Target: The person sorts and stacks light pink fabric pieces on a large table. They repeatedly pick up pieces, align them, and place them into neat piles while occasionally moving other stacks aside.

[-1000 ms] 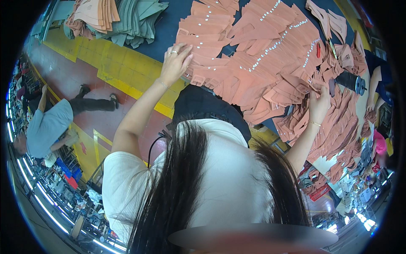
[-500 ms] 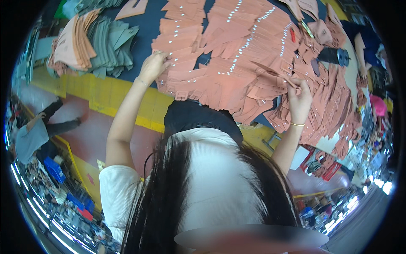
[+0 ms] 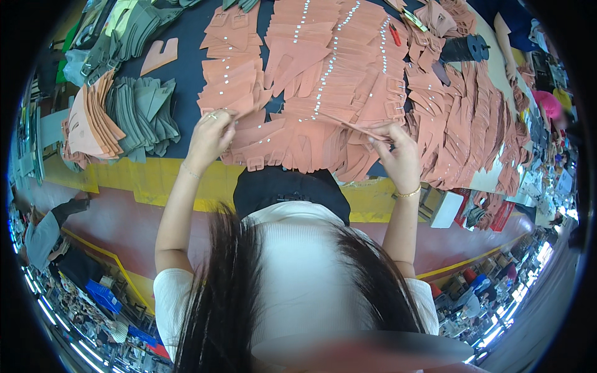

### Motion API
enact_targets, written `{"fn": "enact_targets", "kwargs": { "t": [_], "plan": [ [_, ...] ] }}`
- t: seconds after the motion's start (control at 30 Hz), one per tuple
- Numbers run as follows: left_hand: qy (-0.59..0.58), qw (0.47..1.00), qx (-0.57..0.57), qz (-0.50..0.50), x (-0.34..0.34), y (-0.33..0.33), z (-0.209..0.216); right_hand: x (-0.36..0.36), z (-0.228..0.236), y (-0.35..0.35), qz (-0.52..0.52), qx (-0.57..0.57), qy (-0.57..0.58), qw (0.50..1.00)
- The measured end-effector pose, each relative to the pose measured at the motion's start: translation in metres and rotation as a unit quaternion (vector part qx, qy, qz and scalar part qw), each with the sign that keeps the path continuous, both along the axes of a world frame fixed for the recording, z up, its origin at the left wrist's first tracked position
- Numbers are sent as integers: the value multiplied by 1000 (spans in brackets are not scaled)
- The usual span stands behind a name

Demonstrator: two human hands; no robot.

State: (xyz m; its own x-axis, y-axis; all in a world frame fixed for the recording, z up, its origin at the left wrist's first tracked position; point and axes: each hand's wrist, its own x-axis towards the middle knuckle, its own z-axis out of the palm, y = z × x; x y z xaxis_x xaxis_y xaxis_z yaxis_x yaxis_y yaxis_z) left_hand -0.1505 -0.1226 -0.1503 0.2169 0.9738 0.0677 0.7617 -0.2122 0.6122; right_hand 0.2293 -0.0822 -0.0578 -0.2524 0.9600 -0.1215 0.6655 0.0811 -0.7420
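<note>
Overlapping rows of flat salmon-pink cut pieces (image 3: 305, 62), which look like leather, cover the dark table. Small white stickers dot them in lines. My right hand (image 3: 396, 152) is closed on one salmon-pink piece (image 3: 353, 126), raised nearly edge-on above the front rows, its tip pointing left. At the left row, the fingers of my left hand (image 3: 212, 133) are closed at the edge of another salmon-pink piece (image 3: 252, 110). My palm hides part of that grip. Several pieces have buckle-shaped ends (image 3: 255, 163) near the table's front edge.
Stacks of grey-green pieces (image 3: 140, 115) and paler orange pieces (image 3: 93, 124) lie on the left. A red-handled tool (image 3: 395, 35) rests on the rows. Farther right are a black cylinder (image 3: 465, 48), a heap of salmon pieces (image 3: 472, 124) and another person's arm (image 3: 505, 46).
My view has shifted, bringing more of the table's far left into sight. My right hand has come leftward with its piece, while my left hand has closed at a piece in the left row.
</note>
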Motion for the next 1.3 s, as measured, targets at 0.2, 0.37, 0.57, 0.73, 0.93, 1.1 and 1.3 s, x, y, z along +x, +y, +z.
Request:
{"fn": "enact_targets", "kwargs": {
  "t": [0.2, 0.37, 0.57, 0.73, 0.93, 1.1, 1.3],
  "plan": [
    [-132, 983, -87, 95, 10, 23, 31, -43, 23, -2, 98, -122, 49, 986],
    [-352, 897, -266, -8, 39, 26, 33, -86, 19, 7, 110, -190, 150, 964],
    [-404, 787, -460, -75, 51, 22, 33, -95, -2, 6, 62, -189, 170, 965],
    [-334, 851, -388, -118, 66, 27, 23, -92, -21, 13, 21, -209, 195, 958],
    [-336, 839, -424, -60, 77, 29, 11, -83, -40, 40, 92, -189, 140, 968],
    [-304, 883, -356, -42, 85, 43, 2, -56, -71, 88, 141, 20, 67, 987],
    [-96, 907, -388, -129, 99, 81, 20, -16, -108, 183, 23, 143, -137, 980]
  ]
}}
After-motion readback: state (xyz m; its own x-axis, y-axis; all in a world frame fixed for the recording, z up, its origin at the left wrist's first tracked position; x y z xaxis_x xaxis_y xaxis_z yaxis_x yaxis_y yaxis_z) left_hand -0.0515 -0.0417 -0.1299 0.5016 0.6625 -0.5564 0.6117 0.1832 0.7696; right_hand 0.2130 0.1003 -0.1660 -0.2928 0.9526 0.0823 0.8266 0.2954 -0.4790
